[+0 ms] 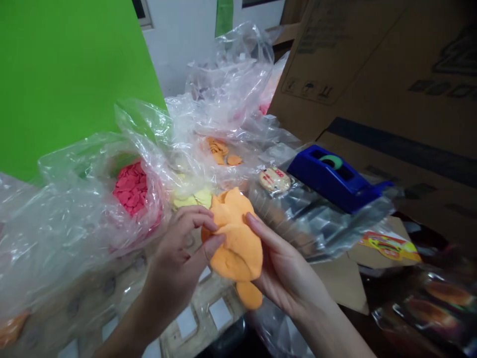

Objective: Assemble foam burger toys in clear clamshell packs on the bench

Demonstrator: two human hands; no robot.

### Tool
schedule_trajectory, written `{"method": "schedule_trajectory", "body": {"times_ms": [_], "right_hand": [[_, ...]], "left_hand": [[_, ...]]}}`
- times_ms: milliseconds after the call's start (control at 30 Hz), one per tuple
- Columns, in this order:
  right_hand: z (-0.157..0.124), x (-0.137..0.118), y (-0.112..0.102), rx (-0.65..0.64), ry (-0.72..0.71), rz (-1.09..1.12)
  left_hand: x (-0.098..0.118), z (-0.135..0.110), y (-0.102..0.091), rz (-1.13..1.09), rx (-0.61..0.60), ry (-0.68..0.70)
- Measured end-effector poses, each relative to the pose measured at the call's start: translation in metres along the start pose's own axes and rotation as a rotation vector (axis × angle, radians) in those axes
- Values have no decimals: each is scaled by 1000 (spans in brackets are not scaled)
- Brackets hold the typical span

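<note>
A soft orange mass of dough-like discs [234,238] is pinched between both hands, with one round piece [249,295] hanging from its lower edge. My left hand [179,258] grips its left side, thumb pressed on top. My right hand [283,268] holds the right side from below, fingers against the orange surface. Just beyond the hands, pale yellow pieces [194,198] lie among clear plastic, while pink pieces [131,188] fill an open clear bag [78,209] at the left. Orange pieces [219,154] sit in another bag farther back.
A blue tape dispenser [335,176] rests on clear plastic at the right, near a round printed label [275,180]. Large cardboard boxes [372,64] stand behind it. A wooden pallet [201,308] lies below the hands. A green board [67,74] rises at the left.
</note>
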State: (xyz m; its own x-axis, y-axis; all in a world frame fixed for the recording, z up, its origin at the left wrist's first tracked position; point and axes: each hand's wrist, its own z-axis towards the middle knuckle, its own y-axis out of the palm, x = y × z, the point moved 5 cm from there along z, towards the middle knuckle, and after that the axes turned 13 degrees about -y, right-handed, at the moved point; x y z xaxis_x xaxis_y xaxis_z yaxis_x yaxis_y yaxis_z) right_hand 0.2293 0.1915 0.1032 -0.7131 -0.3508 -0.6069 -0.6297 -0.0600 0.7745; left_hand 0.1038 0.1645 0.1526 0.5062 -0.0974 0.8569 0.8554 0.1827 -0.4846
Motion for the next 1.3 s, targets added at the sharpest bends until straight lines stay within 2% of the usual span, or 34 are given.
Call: {"method": "schedule_trajectory", "body": {"times_ms": [67, 133, 200, 267, 333, 400, 467, 533, 567, 633, 700, 733, 767, 833, 900, 967, 1000, 1067, 1133, 1200, 1233, 1300], "right_hand": [[-5, 2, -5, 69, -7, 56], [-8, 4, -13, 174, -30, 104], [-11, 7, -23, 289, -37, 141], [-17, 10, -32, 364, -36, 150], [-23, 12, -36, 374, -47, 135], [-31, 11, -36, 325, -74, 119], [-37, 9, -34, 247, -105, 110], [-41, 6, -30, 189, -138, 114], [-42, 6, -29, 176, -150, 125], [-43, 8, -29, 182, -154, 153], [-42, 15, -30, 208, -132, 170], [-42, 20, -31, 222, -113, 170], [-42, 26, -32, 234, -89, 166], [-42, 39, -35, 256, -28, 156], [-44, 49, -42, 294, 25, 142], [-48, 52, -55, 364, 34, 111], [-51, 50, -63, 405, 22, 86], [-57, 45, -80, 485, -10, 27], [-64, 39, -96, 542, -31, -27], [-70, 38, -106, 571, -31, -63], [-72, 40, -109, 571, -17, -74], [-75, 46, -106, 546, 26, -78]], "left_hand": [[6, 0, -3, -48, -47, -36], [13, 13, -2, -94, -90, -74], [18, 44, 3, -132, -88, -117], [20, 85, 9, -136, -28, -166], [21, 120, 14, -118, 27, -186], [19, 131, 18, -86, 20, -199], [15, 111, 21, -12, -66, -190], [13, 69, 21, 118, -157, -91], [14, 45, 17, 183, -128, 12], [20, -3, 18, 343, -146, 347], [16, -34, 22, 445, -188, 527], [11, -41, 23, 437, -212, 518], [4, -42, 23, 390, -229, 434], [-19, -32, 17, 222, -240, 115], [-50, -21, 6, 39, -197, -240], [-79, -14, -9, -83, -103, -451], [-91, -12, -16, -120, -78, -494], [-111, -12, -20, -156, -129, -554], [-126, -20, -9, -126, -300, -632], [-136, -30, 10, -5, -445, -662], [-140, -35, 18, 113, -467, -624], [-143, -39, 33, 389, -425, -428]]}}
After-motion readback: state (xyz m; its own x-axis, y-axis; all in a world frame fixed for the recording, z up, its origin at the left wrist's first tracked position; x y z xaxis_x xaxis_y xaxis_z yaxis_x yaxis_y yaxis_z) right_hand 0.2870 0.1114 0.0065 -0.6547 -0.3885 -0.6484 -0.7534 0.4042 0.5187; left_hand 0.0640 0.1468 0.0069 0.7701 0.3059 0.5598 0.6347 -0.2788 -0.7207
